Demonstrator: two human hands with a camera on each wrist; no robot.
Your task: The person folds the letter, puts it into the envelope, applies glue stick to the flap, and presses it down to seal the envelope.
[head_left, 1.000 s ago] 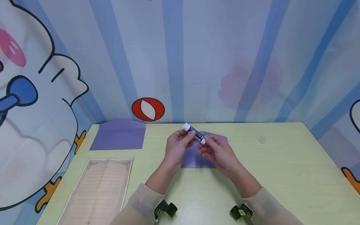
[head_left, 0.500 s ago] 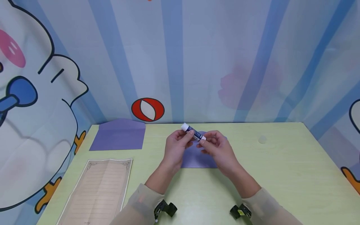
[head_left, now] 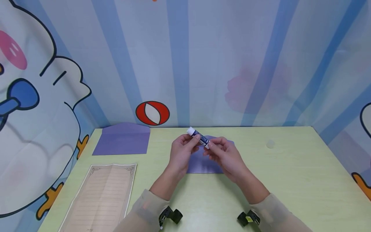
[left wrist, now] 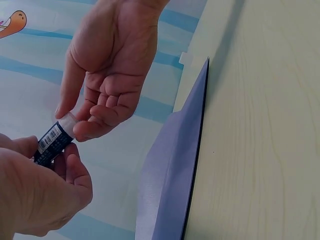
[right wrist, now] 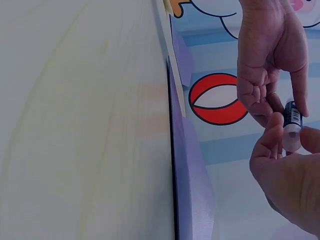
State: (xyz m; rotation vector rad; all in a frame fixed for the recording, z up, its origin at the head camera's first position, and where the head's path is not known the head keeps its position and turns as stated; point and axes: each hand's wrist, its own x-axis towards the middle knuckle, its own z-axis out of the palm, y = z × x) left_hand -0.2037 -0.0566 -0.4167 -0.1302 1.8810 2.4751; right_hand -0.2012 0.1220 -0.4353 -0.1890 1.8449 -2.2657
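A small glue stick (head_left: pixel 202 139) with a dark blue label and white ends is held aslant above the table. My left hand (head_left: pixel 182 151) grips its labelled barrel between thumb and fingers. At the lower white end, my right hand (head_left: pixel 227 158) pinches it with thumb and fingertips; the left wrist view shows this pinch on the white end (left wrist: pixel 67 122). Below the hands lies a purple envelope (head_left: pixel 203 164) with its flap toward the back, partly hidden by both hands. In the right wrist view the barrel (right wrist: pixel 292 116) sits between the two hands.
Another purple envelope (head_left: pixel 121 140) lies at the table's back left, its flap up. A creased, lined letter sheet (head_left: pixel 101 193) with an ornate border is at the front left. A small translucent round piece (head_left: pixel 270 143) rests on the right. A printed curtain (head_left: pixel 203 64) stands behind the table.
My right fingers have shifted about the glue stick's lower white end, loosening, turning and taking hold again. The left hand, envelopes and sheet stay in place.
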